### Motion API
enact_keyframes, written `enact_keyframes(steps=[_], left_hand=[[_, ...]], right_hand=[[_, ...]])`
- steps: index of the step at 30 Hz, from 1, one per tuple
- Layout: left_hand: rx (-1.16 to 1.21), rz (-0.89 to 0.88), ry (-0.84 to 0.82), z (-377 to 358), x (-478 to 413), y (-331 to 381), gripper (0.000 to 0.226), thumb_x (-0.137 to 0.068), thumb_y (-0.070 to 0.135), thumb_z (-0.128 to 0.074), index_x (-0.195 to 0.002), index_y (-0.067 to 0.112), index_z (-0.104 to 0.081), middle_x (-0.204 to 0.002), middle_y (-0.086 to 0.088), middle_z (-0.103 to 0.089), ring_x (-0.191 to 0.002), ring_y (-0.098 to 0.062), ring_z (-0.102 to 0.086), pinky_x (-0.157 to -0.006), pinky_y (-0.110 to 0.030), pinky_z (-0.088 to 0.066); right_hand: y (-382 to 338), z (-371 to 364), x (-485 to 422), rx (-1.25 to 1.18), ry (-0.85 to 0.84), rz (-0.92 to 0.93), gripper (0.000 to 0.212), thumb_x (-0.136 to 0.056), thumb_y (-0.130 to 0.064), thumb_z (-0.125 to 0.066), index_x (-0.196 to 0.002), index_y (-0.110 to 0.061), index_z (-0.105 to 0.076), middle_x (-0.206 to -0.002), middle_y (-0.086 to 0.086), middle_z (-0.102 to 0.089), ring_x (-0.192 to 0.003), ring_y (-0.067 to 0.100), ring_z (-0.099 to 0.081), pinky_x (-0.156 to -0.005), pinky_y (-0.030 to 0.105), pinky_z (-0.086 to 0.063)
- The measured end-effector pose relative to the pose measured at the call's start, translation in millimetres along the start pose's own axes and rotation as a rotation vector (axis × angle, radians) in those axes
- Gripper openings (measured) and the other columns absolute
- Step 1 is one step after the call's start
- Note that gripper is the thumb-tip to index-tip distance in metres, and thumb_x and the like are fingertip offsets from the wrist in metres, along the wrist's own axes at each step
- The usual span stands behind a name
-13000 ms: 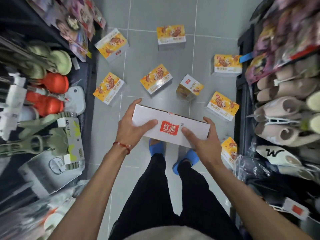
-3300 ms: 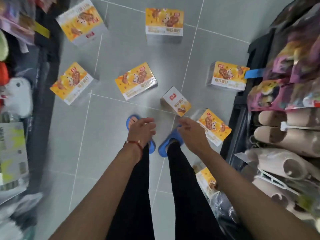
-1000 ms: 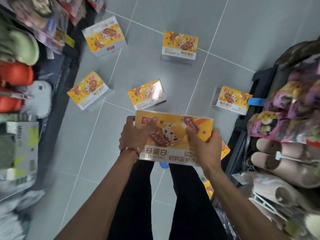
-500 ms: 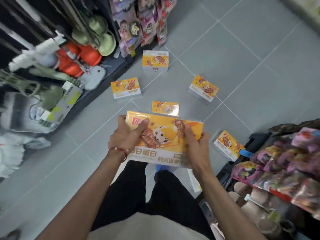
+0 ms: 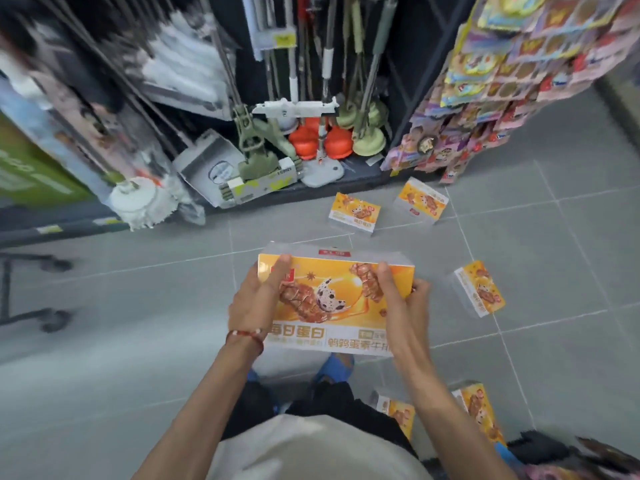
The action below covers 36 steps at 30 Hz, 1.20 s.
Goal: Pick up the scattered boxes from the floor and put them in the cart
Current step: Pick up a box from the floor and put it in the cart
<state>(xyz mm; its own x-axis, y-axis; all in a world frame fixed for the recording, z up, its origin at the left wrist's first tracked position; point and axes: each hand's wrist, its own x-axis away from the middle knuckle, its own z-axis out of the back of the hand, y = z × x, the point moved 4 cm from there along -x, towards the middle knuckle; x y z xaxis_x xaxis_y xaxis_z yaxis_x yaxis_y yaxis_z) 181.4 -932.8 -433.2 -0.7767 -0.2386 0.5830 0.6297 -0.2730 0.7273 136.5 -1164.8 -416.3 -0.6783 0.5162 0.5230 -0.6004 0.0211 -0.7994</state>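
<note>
Grey floor tiles [image 5: 138, 306] spread under my blue slippers [image 5: 334, 367], with two yellow boxes [image 5: 398, 414] by my right leg, a third box [image 5: 479, 292] further right and a far pair [image 5: 355, 211] at the foot of a dark shelf [image 5: 346, 183] crowded with mops and plungers [image 5: 311, 143], beside a rack [image 5: 502, 81] of bright packets. Above the floor, my left hand [image 5: 254, 299] and right hand [image 5: 405, 306] clamp the ends of the held box [image 5: 332, 299], thumbs on its face. That face is orange-yellow, showing a speckled egg and brown skewers over a white band of Chinese text.

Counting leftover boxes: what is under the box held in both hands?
Under the held box, grey floor and a blue shoe show past its near edge. The floor directly beneath is covered.
</note>
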Motion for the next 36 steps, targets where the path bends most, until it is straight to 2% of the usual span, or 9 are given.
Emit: enact_keyframes(steps=[3,8,17,20,23,26,31,34,36], left_hand=[[0.126,0.048,0.101,58,3,-23,0.071,-0.065,0.097,-0.045,-0.109,0.045,-0.067,-0.101,0.012,-0.076,-0.103,-0.021,-0.070,-0.102,-0.053,-0.047],[0.255,0.091,0.268,168,10,-62,0.065,-0.067,0.091,-0.048,-0.106,0.043,-0.066,-0.098,0.014,-0.075,-0.098,-0.018,-0.070,-0.099,-0.052,-0.050],[0.363,0.156,0.510,366,11,-146,0.063,-0.066,0.089,-0.047,-0.101,0.037,-0.057,-0.088,0.013,-0.074,-0.091,-0.019,-0.071,-0.094,-0.050,-0.051],[0.392,0.173,0.588,417,14,-168,0.055,-0.080,0.080,-0.050,-0.109,0.033,-0.055,-0.088,0.012,-0.073,-0.088,-0.017,-0.070,-0.093,-0.047,-0.052],[0.440,0.188,0.669,461,12,-184,0.043,-0.094,0.061,-0.051,-0.117,0.025,-0.054,-0.086,0.013,-0.070,-0.080,-0.007,-0.068,-0.081,-0.035,-0.054],[0.488,0.208,0.728,499,2,-197,0.044,-0.095,0.059,-0.050,-0.122,0.024,-0.053,-0.086,0.013,-0.071,-0.076,-0.003,-0.068,-0.065,-0.024,-0.046],[0.585,0.257,0.823,560,-26,-214,0.050,-0.093,0.063,-0.051,-0.126,0.025,-0.055,-0.093,0.009,-0.076,-0.083,-0.012,-0.074,-0.085,-0.040,-0.058],[0.655,0.295,0.866,595,-42,-216,0.049,-0.093,0.062,-0.053,-0.126,0.026,-0.055,-0.094,0.007,-0.077,-0.081,-0.011,-0.075,-0.079,-0.034,-0.058],[0.705,0.310,0.911,616,-47,-215,0.053,-0.088,0.068,-0.054,-0.124,0.029,-0.057,-0.096,0.007,-0.077,-0.084,-0.012,-0.075,-0.084,-0.039,-0.058]], right_hand=[[-16,-53,27,0.049,-0.095,0.033,0.054,-0.092,-0.059,-0.066,-0.118,-0.015,-0.048,-0.100,-0.010,-0.058,-0.096,0.010,-0.065,-0.093,0.043,-0.054],[-30,-156,85,0.095,-0.252,0.085,0.054,-0.095,-0.057,-0.063,-0.120,-0.012,-0.046,-0.096,-0.010,-0.054,-0.088,0.004,-0.063,-0.069,0.024,-0.046],[-23,-348,201,0.188,-0.478,0.121,0.050,-0.095,-0.050,-0.068,-0.118,-0.012,-0.046,-0.096,-0.005,-0.061,-0.091,0.015,-0.068,-0.082,0.039,-0.054],[-22,-404,231,0.231,-0.558,0.134,0.053,-0.093,-0.052,-0.068,-0.120,-0.013,-0.046,-0.098,-0.005,-0.062,-0.096,0.017,-0.069,-0.091,0.044,-0.055],[-26,-457,256,0.271,-0.650,0.148,0.054,-0.092,-0.054,-0.069,-0.122,-0.017,-0.045,-0.102,-0.003,-0.068,-0.094,0.018,-0.072,-0.092,0.045,-0.057],[-31,-510,274,0.291,-0.735,0.167,0.055,-0.092,-0.052,-0.070,-0.132,-0.022,-0.046,-0.104,-0.005,-0.075,-0.089,0.013,-0.076,-0.090,0.044,-0.059],[-48,-604,295,0.328,-0.909,0.203,0.037,-0.097,-0.042,-0.066,-0.129,-0.023,-0.060,-0.096,-0.007,-0.080,-0.079,0.006,-0.077,-0.065,0.020,-0.053],[-58,-657,307,0.348,-1.000,0.170,0.030,-0.098,-0.040,-0.065,-0.122,-0.023,-0.063,-0.097,-0.002,-0.081,-0.079,0.012,-0.078,-0.058,0.016,-0.053],[-68,-688,316,0.364,-1.056,0.163,0.028,-0.099,-0.038,-0.065,-0.122,-0.023,-0.063,-0.096,-0.001,-0.081,-0.079,0.015,-0.079,-0.056,0.015,-0.055]])
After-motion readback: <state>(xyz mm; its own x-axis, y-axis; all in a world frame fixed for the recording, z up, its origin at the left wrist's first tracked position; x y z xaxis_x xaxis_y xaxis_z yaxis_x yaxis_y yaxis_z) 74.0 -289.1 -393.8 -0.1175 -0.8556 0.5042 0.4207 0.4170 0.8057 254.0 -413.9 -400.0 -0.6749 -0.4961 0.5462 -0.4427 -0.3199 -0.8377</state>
